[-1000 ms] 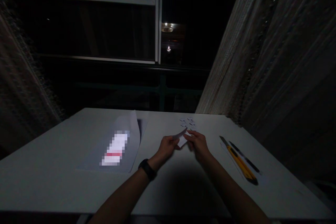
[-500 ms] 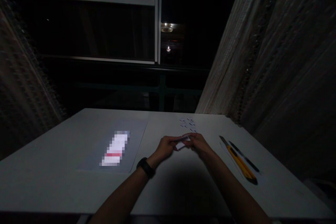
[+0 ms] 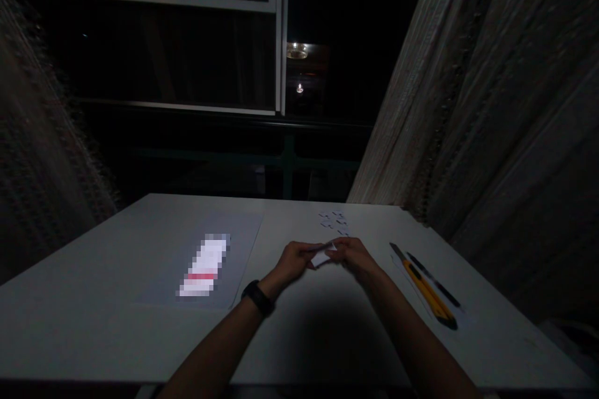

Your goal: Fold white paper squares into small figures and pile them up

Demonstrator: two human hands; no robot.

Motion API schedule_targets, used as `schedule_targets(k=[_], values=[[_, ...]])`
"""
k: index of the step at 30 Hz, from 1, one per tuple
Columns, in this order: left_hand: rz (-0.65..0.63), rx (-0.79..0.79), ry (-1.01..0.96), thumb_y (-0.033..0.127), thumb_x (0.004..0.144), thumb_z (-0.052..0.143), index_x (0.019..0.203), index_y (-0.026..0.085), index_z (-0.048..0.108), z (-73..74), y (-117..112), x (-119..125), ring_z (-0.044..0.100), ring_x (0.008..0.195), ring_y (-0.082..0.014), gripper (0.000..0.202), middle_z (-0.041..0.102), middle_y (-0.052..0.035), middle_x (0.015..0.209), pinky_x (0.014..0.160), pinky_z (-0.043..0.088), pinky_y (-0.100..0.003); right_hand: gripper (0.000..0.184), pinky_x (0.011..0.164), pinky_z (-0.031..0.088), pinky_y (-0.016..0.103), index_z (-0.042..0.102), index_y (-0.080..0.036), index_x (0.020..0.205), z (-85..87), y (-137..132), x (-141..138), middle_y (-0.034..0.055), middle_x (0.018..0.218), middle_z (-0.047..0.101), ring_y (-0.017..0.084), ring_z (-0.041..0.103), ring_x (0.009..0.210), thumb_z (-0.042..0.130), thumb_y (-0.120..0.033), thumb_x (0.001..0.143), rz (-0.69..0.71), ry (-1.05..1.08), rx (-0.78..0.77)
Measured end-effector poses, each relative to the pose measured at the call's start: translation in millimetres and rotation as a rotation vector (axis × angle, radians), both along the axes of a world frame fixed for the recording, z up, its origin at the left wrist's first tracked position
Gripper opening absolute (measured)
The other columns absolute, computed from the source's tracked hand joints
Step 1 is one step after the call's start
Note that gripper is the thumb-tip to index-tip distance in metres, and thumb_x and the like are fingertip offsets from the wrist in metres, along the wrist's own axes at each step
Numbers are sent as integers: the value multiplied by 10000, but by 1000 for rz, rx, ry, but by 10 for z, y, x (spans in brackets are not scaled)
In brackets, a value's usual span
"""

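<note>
My left hand (image 3: pixel 294 260) and my right hand (image 3: pixel 355 255) meet over the middle of the white table (image 3: pixel 93 324), fingers pinched together on a small piece of white paper (image 3: pixel 321 257) held between them. A dark watch sits on my left wrist. Just beyond my hands lie several small paper pieces (image 3: pixel 333 219) on the table. The light is dim, so the paper's shape is hard to make out.
A sheet of paper (image 3: pixel 210 262) lies flat at the left of my hands. A yellow utility knife (image 3: pixel 423 287) and a dark pen (image 3: pixel 433 287) lie at the right on a ruler. Curtains hang at both sides, with a dark window behind the table.
The lifted corner of the left sheet has dropped flat. My hands have drawn closer together around the small paper, which now shows less between my fingers.
</note>
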State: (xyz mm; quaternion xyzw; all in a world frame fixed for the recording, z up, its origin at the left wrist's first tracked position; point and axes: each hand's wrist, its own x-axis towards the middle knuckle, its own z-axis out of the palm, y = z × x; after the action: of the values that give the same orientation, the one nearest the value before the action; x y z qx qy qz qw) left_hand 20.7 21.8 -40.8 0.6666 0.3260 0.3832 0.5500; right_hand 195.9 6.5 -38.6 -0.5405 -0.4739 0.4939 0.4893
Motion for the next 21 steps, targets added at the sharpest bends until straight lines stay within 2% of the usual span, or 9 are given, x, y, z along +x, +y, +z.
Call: schedule_targets(k=[5,8,10,13,15,17,21], values=[[-1,-64,-56,184,679,556,740,82,698,27,1,-12,502,520,-109,185,626,-47,565,523,390,-215,311,375,310,214,613,-120,686,-71,71,9,16,472,596,119,504,402,755,-172,414,-115,134,-21],[27,-68,-62,172,678,543,708,84,696,48,-15,-13,501,516,-108,180,624,-41,558,526,393,-215,373,367,290,203,619,-121,783,-54,53,0,-12,435,571,103,477,373,754,-180,440,-89,110,0],[37,-43,-41,173,681,538,752,79,701,55,-18,-16,500,509,-107,202,627,-42,558,525,396,-216,420,374,291,197,616,-127,852,-28,17,-24,-29,438,563,92,467,372,756,-197,462,-7,88,19],[50,18,12,197,700,527,918,93,680,48,-6,-28,512,521,-110,286,662,-54,634,536,410,-224,465,460,379,225,613,-137,889,-11,-32,-81,5,585,627,126,552,486,767,-213,457,104,124,52],[29,60,32,225,724,506,1008,126,646,34,4,-34,542,575,-124,332,687,-74,778,556,426,-232,473,512,410,249,610,-136,878,-17,-43,-110,23,643,644,149,580,538,772,-208,440,102,143,63],[0,95,40,239,737,486,1042,156,629,15,10,-33,571,660,-144,347,676,-81,922,579,440,-237,473,510,408,255,606,-134,868,-26,-39,-118,16,611,637,148,574,516,771,-194,429,72,136,46],[30,128,47,215,735,469,1036,173,633,-13,1,-16,590,724,-163,345,673,-70,950,612,453,-246,426,480,375,237,605,-124,835,-19,-33,-119,-2,540,614,130,543,479,757,-197,444,45,119,34]])
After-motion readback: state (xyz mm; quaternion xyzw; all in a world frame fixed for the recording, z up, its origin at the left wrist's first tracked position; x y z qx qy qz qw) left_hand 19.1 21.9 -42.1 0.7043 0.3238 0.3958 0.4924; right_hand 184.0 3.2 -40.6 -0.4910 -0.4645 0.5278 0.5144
